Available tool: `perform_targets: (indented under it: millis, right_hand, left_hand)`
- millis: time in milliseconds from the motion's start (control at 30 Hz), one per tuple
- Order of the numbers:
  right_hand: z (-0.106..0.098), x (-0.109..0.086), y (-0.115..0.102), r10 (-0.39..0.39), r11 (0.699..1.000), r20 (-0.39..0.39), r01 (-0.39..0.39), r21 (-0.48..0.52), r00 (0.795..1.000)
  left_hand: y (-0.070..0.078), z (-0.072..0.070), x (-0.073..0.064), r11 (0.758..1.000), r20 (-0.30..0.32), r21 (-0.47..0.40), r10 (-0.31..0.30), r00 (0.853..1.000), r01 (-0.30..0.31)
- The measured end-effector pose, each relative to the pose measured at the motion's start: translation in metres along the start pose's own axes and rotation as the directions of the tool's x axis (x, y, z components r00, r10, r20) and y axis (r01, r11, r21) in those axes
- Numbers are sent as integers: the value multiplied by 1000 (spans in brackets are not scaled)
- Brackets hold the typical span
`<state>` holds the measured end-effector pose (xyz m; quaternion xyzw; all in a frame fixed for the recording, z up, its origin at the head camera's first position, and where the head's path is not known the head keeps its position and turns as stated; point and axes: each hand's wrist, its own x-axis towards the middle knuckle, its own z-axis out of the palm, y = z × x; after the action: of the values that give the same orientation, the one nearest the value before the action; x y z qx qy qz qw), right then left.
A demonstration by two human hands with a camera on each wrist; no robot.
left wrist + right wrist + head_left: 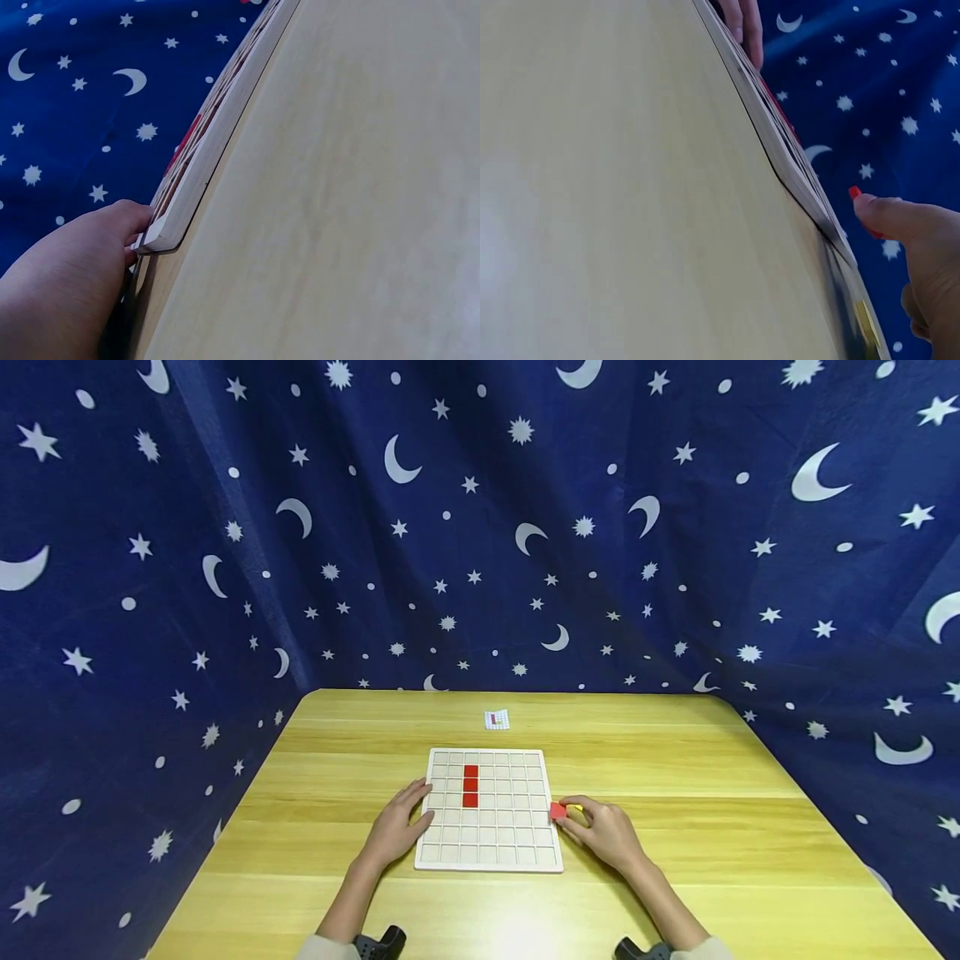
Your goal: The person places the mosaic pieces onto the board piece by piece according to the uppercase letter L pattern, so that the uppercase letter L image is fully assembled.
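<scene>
A white square grid board (517, 852) lies on the table, with three red square tiles (470, 785) in a column left of its middle. My left hand (395, 831) rests at the board's left edge, fingers spread and fairly straight; in the left wrist view this hand (82, 262) touches the rim near a corner. Over the right edge, my right hand (609, 833) pinches another red tile (558, 811) between thumb and fingers. That tile (855, 193) shows at the thumb tip in the right wrist view. A yellow piece (575, 807) is partly covered by the right hand.
Behind the board lies a small card (497, 720) printed with a grid and coloured marks. The wooden table (360, 727) reaches back to a dark blue curtain (480, 552) with moons and stars, which also hangs along both sides.
</scene>
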<state>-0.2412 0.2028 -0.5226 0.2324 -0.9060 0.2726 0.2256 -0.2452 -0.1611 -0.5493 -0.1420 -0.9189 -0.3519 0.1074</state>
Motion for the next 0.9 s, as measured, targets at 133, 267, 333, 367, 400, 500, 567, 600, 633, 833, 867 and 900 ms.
perform_targets:
  millis: [133,267,333,367,400,500,567,600,633,833,867,900]
  right_hand:
    - [9,6,-9,-110,994,-54,111,7,992]
    - [19,12,-22,-181,983,-64,182,9,981]
    - [24,14,-28,-188,982,-51,189,22,981]
    - [26,16,-30,-189,981,-43,190,27,981]
    - [28,17,-33,-190,981,-38,191,34,981]
    - [36,21,-39,-198,979,-29,199,40,980]
    - [42,24,-43,-214,976,-34,215,35,976]
    - [45,25,-44,-222,974,-38,223,31,974]
    - [48,26,-46,-230,972,-44,232,27,972]
    - [62,33,-58,-271,962,-72,273,17,960]
    - [64,35,-60,-269,962,-74,271,21,960]
    - [66,36,-62,-265,963,-73,267,26,961]
  left_hand:
    - [-1,1,0,1000,-3,2,-4,1000,4]
    - [-1,2,1,1000,1,6,-4,1000,4]
    - [-1,2,1,1000,2,8,-2,1000,2]
    - [-1,2,2,1000,1,9,0,1000,0]
    - [-1,2,2,1000,1,10,1,1000,-1]
    - [0,2,2,1000,-7,10,11,1000,-11]
    - [0,1,2,1000,-8,9,14,1000,-14]
    - [0,1,2,1000,-9,7,14,1000,-14]
    - [0,1,2,1000,-8,6,13,1000,-13]
    - [1,0,1,1000,3,-3,1,1000,-1]
    - [1,0,1,1000,3,-3,1,1000,-1]
    - [1,0,1,1000,3,-3,0,1000,0]
